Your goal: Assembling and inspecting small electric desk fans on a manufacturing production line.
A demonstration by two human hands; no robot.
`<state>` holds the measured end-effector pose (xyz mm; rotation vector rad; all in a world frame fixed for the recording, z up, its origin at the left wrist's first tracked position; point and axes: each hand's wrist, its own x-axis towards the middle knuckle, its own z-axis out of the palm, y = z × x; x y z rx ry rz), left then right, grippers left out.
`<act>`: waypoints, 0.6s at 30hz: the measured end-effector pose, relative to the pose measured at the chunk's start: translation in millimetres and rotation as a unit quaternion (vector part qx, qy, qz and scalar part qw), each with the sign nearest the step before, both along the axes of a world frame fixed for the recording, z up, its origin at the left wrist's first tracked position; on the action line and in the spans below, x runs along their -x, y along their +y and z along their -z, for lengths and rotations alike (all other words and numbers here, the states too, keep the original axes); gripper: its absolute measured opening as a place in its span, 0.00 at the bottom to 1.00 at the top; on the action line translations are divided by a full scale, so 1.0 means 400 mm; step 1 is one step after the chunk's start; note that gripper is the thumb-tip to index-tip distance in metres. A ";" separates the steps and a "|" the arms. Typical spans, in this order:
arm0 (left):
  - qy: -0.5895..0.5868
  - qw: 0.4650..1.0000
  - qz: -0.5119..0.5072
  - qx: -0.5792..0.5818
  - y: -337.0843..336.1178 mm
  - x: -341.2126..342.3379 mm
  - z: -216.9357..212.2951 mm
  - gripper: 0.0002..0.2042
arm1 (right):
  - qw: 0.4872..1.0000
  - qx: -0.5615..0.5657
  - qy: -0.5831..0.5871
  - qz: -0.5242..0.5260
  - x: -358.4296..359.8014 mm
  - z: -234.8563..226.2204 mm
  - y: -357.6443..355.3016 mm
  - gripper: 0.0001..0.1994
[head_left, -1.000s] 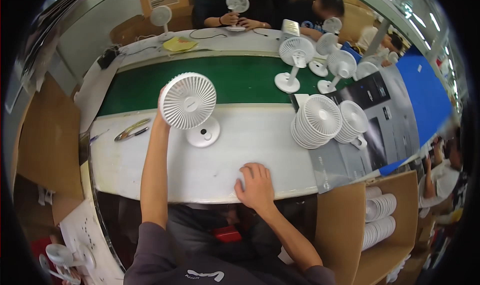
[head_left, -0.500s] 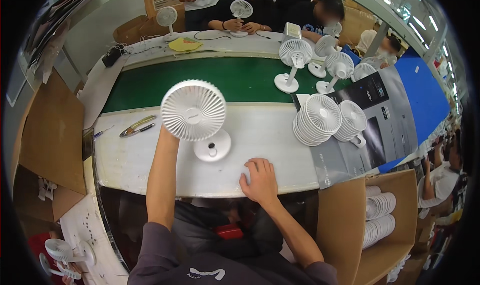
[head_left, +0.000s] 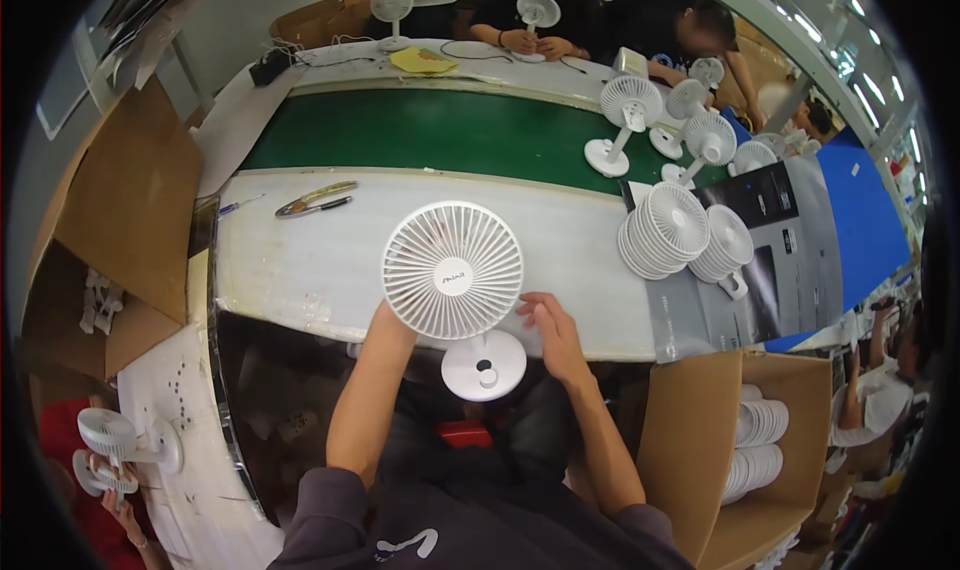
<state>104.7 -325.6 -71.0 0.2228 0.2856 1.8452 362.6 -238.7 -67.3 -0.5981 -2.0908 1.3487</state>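
Note:
A white desk fan (head_left: 453,270) hangs in front of me, its round grille toward me and its base (head_left: 484,366) over the table's near edge. My left hand (head_left: 397,320) reaches behind the grille and holds the fan up; its fingers are hidden there. Just right of the fan, my right hand (head_left: 552,330) is open, with bent fingers apart and nothing visible in them. A stack of white fan grilles (head_left: 665,232) and a second stack (head_left: 722,248) lie farther right on the table.
Pliers (head_left: 312,200) and a small screwdriver (head_left: 242,204) lie at the table's left. A green belt (head_left: 420,135) crosses behind, with several assembled fans (head_left: 630,105) at the right. Cardboard boxes (head_left: 690,450) flank me, the right one holding white grilles. People sit opposite.
The fan has come nearer to me, from above the tabletop to the table's near edge. My right hand has lifted off the table and turned toward the fan. The view has shifted.

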 end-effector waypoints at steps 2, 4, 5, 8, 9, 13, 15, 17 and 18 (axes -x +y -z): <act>0.048 0.997 0.014 -0.052 -0.023 -0.015 -0.004 0.15 | 0.988 0.136 0.044 -0.057 -0.008 -0.024 -0.053 0.14; 0.070 0.995 0.014 -0.074 -0.056 -0.040 -0.025 0.16 | 0.972 0.206 0.061 -0.091 -0.016 -0.049 -0.103 0.14; 0.072 0.997 -0.012 -0.027 -0.069 -0.053 -0.040 0.16 | 0.975 0.197 0.045 -0.093 -0.021 -0.060 -0.124 0.14; 0.057 0.987 -0.082 0.124 -0.109 -0.102 -0.089 0.18 | 0.982 0.166 -0.001 -0.091 -0.038 -0.079 -0.168 0.15; 0.073 0.988 -0.080 0.110 -0.125 -0.122 -0.103 0.18 | 0.982 0.166 -0.002 -0.091 -0.043 -0.080 -0.180 0.15; 0.332 0.926 -0.180 -0.003 -0.219 -0.204 -0.147 0.17 | 0.981 0.153 0.057 -0.102 -0.060 -0.065 -0.228 0.15; 0.298 0.941 -0.157 0.012 -0.244 -0.223 -0.163 0.17 | 0.981 0.152 0.048 -0.108 -0.076 -0.056 -0.257 0.14; 0.217 0.971 -0.098 -0.010 -0.262 -0.230 -0.174 0.17 | 0.983 0.147 0.038 -0.105 -0.092 -0.048 -0.285 0.13; 0.194 0.976 -0.082 -0.055 -0.271 -0.233 -0.173 0.17 | 0.983 0.146 0.032 -0.104 -0.099 -0.044 -0.298 0.12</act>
